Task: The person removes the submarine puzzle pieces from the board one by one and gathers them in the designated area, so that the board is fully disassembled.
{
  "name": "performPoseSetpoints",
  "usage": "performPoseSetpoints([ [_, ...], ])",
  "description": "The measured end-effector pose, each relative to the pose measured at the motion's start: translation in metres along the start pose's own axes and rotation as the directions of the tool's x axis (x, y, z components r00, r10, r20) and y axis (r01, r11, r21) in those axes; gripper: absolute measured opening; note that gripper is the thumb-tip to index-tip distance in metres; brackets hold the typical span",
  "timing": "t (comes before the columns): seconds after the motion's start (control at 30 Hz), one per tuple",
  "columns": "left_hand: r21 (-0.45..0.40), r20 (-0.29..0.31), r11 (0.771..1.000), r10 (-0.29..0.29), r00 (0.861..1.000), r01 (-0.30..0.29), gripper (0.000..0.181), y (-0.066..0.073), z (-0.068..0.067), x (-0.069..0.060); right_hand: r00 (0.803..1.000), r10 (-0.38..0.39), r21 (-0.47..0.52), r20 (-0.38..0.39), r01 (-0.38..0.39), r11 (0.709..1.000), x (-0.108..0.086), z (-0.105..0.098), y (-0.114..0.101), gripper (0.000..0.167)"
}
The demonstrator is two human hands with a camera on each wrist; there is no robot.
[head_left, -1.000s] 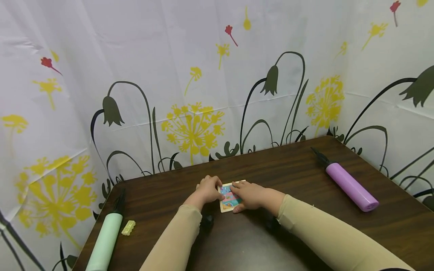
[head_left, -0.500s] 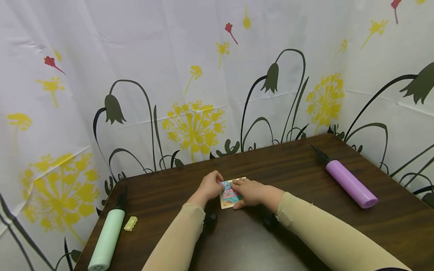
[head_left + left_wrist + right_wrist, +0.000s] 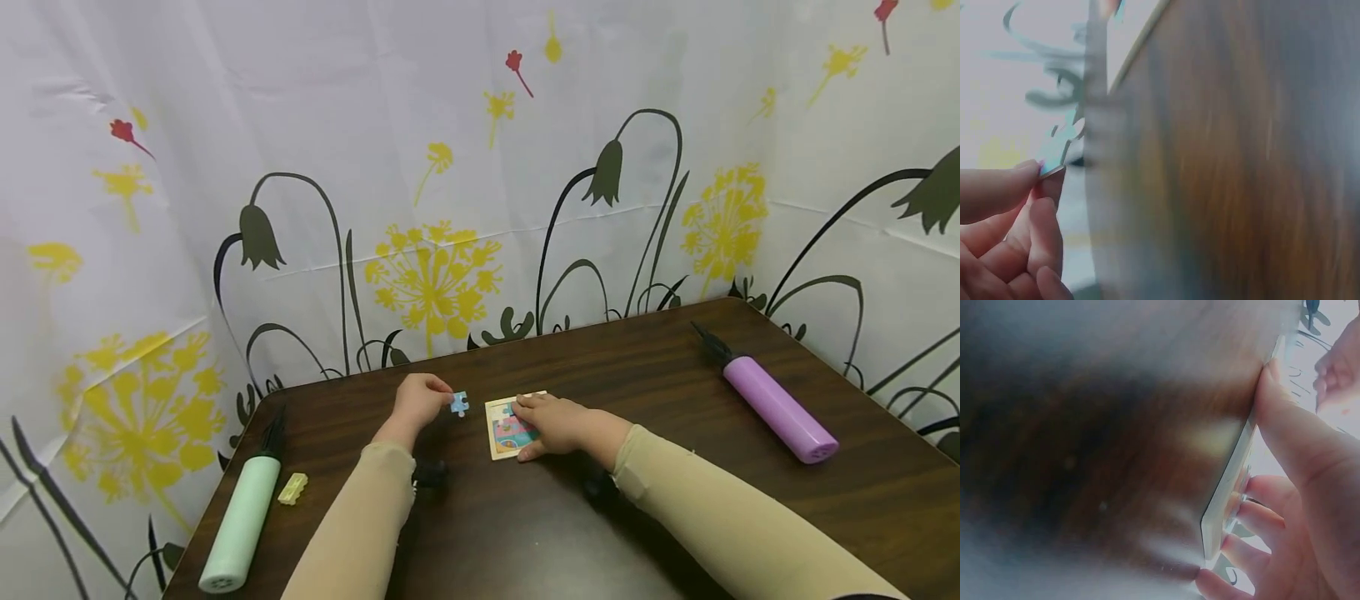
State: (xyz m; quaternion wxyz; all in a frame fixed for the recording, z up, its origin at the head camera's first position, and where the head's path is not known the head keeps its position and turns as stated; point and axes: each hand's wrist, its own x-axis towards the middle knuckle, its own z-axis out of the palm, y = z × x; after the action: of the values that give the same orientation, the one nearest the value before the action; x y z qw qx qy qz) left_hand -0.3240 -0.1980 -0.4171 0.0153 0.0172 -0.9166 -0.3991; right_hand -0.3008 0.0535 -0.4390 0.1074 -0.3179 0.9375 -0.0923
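Observation:
In the head view my left hand (image 3: 420,404) pinches a light-blue jigsaw piece (image 3: 460,404) between thumb and fingertips, off to the left of a small framed jigsaw puzzle (image 3: 504,427). The piece also shows in the left wrist view, tilted up from the thumb (image 3: 997,190). My right hand (image 3: 558,423) holds the puzzle on the table, its fingers over the right part of the picture. Its thumb (image 3: 1272,403) presses the near edge of the frame. A bare cream patch shows at the puzzle's upper left. The right side is hidden under the hand.
A green hand pump (image 3: 243,525) lies at the left of the dark wooden table (image 3: 600,533), with a small yellow block (image 3: 293,489) beside it. A purple hand pump (image 3: 780,408) lies at the right. A flower-printed curtain (image 3: 450,167) hangs behind the table.
My left hand has moved left from the puzzle, and a blue piece now shows in its fingers, out of the frame. The right hand has stayed on the puzzle.

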Motion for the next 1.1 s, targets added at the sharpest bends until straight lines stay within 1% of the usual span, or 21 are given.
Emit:
performPoseSetpoints([
  [0.1, 0.042, -0.007, 0.999, -0.024, 1.0, 0.024, 0.009, -0.017, -0.028, -0.001, 1.0, 0.006, 0.0, 0.003, -0.006, 1.0, 0.001, -0.001, -0.001, 0.088],
  [0.17, 0.069, 0.007, 0.997, -0.041, 0.999, 0.041, 0.009, -0.029, -0.043, -0.001, 1.0, 0.015, 0.003, 0.006, -0.015, 1.0, 0.001, 0.0, 0.0, 0.089],
  [0.3, 0.082, 0.056, 0.992, -0.096, 0.994, 0.091, 0.009, -0.054, -0.073, -0.003, 1.0, 0.016, 0.01, 0.007, -0.016, 1.0, 0.001, 0.001, 0.001, 0.089],
  [0.4, 0.106, 0.086, 0.985, -0.142, 0.986, 0.133, 0.009, -0.069, -0.092, -0.005, 1.0, 0.015, 0.005, 0.01, -0.015, 1.0, 0.002, 0.002, 0.002, 0.089],
  [0.5, 0.159, 0.091, 0.973, -0.182, 0.979, 0.166, 0.011, -0.078, -0.104, -0.01, 1.0, 0.015, -0.001, 0.01, -0.015, 1.0, 0.003, 0.002, 0.002, 0.089],
  [0.6, 0.203, 0.08, 0.959, -0.218, 0.973, 0.198, 0.012, -0.083, -0.109, -0.013, 1.0, 0.015, -0.005, 0.009, -0.015, 1.0, 0.004, 0.002, 0.002, 0.09],
  [0.73, 0.237, 0.076, 0.95, -0.228, 0.971, 0.205, 0.014, -0.086, -0.107, -0.013, 1.0, 0.015, -0.006, 0.011, -0.014, 1.0, 0.004, 0.002, 0.002, 0.09],
  [0.8, 0.246, 0.076, 0.948, -0.227, 0.971, 0.202, 0.014, -0.088, -0.105, -0.013, 1.0, 0.015, -0.004, 0.012, -0.015, 1.0, 0.004, 0.002, 0.002, 0.09],
  [0.93, 0.228, 0.074, 0.952, -0.226, 0.971, 0.204, 0.013, -0.091, -0.1, -0.011, 1.0, 0.013, -0.007, 0.015, -0.013, 1.0, 0.004, 0.001, 0.001, 0.09],
  [1.0, 0.226, 0.059, 0.952, -0.222, 0.973, 0.204, 0.011, -0.091, -0.098, -0.013, 1.0, 0.014, -0.012, 0.018, -0.013, 1.0, 0.004, 0.001, 0.001, 0.09],
  [1.1, 0.24, 0.012, 0.95, -0.207, 0.978, 0.198, 0.01, -0.088, -0.094, -0.014, 1.0, 0.013, -0.013, 0.018, -0.013, 1.0, 0.004, 0.001, 0.001, 0.09],
])
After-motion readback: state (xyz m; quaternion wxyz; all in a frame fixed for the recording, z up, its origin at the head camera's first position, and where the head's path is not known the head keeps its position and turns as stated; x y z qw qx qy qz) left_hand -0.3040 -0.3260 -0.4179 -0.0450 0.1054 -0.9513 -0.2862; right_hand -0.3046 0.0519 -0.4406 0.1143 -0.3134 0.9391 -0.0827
